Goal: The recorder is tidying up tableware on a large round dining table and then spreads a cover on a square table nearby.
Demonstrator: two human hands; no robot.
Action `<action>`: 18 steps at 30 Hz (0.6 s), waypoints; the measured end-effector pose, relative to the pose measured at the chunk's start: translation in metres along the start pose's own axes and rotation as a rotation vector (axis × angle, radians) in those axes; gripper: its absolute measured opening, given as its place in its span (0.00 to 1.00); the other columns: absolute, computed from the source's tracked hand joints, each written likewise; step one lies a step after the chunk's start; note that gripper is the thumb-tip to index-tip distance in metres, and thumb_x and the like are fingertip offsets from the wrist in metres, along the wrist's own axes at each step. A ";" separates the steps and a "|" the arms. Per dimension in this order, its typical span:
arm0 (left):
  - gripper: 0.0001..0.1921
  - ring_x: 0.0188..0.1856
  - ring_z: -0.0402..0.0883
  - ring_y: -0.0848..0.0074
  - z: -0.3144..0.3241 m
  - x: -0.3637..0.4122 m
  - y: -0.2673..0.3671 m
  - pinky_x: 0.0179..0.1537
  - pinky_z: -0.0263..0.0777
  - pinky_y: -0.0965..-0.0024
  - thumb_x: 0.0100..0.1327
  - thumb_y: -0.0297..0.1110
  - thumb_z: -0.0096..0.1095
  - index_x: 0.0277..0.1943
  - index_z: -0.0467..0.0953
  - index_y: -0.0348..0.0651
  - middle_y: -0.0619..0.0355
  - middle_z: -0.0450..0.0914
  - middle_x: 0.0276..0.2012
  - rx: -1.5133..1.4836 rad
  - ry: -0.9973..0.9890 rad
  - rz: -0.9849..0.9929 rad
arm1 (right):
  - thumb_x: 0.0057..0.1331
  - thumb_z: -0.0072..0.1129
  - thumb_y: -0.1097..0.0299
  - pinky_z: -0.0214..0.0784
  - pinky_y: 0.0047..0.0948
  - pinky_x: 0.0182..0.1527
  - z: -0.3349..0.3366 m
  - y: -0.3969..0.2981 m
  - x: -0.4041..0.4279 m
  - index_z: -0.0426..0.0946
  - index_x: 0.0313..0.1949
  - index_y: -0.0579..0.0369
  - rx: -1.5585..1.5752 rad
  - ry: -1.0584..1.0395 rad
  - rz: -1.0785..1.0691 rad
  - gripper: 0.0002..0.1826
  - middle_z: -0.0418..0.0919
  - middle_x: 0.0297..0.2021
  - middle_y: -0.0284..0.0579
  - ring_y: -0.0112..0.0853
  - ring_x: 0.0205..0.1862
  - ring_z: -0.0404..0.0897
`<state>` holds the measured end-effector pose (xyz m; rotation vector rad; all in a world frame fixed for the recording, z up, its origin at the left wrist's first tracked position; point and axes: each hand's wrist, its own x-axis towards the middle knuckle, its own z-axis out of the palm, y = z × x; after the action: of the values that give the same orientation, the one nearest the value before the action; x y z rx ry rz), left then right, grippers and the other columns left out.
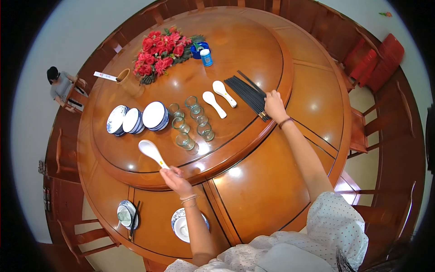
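Note:
My left hand [176, 181] grips the handle of a white soup spoon [151, 152] over the edge of the raised round turntable [234, 144]. My right hand [274, 104] holds dark chopsticks [250, 82] at the right side of a row of black chopsticks [244, 97]. Left of that row lie two white spoons [214, 104]. Several glass cups [183, 141] stand in the middle, beside stacks of blue-and-white dishes [155, 116]. Below my left hand, a patterned plate with a bowl [180, 226] is partly behind my forearm.
A place setting [127, 214] with glass and chopsticks [135, 221] lies at the lower left. Farther back are red flowers [159, 51], a wooden holder [130, 83], a blue-labelled container [206, 57] and a blue bowl [199, 50]. Chairs [359, 131] surround the table; a person [63, 86] sits far left.

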<state>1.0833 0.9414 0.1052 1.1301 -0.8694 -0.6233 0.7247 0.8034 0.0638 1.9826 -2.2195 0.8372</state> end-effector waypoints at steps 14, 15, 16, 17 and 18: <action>0.14 0.24 0.73 0.57 0.099 -0.008 0.020 0.27 0.64 0.60 0.62 0.38 0.49 0.37 0.58 0.36 0.45 0.73 0.22 0.588 -0.603 -0.011 | 0.59 0.53 0.62 0.62 0.39 0.47 0.029 0.022 0.004 0.75 0.45 0.51 0.010 -0.167 0.003 0.15 0.68 0.43 0.44 0.39 0.48 0.66; 0.15 0.27 0.74 0.52 0.109 -0.003 0.016 0.29 0.65 0.57 0.62 0.40 0.47 0.38 0.57 0.35 0.42 0.74 0.24 0.667 -0.660 -0.022 | 0.59 0.53 0.63 0.62 0.37 0.48 0.028 0.024 0.003 0.76 0.44 0.52 0.073 -0.159 -0.007 0.15 0.69 0.43 0.43 0.39 0.47 0.66; 0.16 0.29 0.74 0.46 0.120 0.004 0.010 0.31 0.65 0.53 0.63 0.42 0.45 0.38 0.57 0.34 0.38 0.75 0.25 0.736 -0.717 -0.047 | 0.59 0.53 0.63 0.62 0.36 0.48 0.027 0.027 0.001 0.76 0.43 0.53 0.128 -0.168 0.011 0.14 0.70 0.43 0.43 0.39 0.47 0.66; 0.16 0.29 0.74 0.46 0.132 0.010 0.003 0.31 0.65 0.53 0.63 0.42 0.45 0.38 0.57 0.34 0.38 0.75 0.25 0.736 -0.706 -0.050 | 0.58 0.53 0.63 0.61 0.34 0.49 0.029 0.029 -0.002 0.77 0.42 0.53 0.209 -0.112 0.010 0.13 0.71 0.42 0.43 0.39 0.47 0.66; 0.17 0.31 0.75 0.46 0.143 0.018 -0.004 0.33 0.66 0.53 0.63 0.42 0.43 0.39 0.57 0.33 0.37 0.75 0.27 0.835 -0.762 -0.021 | 0.58 0.53 0.63 0.61 0.34 0.49 0.030 0.030 -0.005 0.77 0.42 0.53 0.235 -0.080 -0.068 0.13 0.71 0.42 0.43 0.39 0.47 0.66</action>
<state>0.9722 0.8531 0.1314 1.6683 -1.8859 -0.7424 0.7073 0.7959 0.0259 2.2163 -2.1686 1.0725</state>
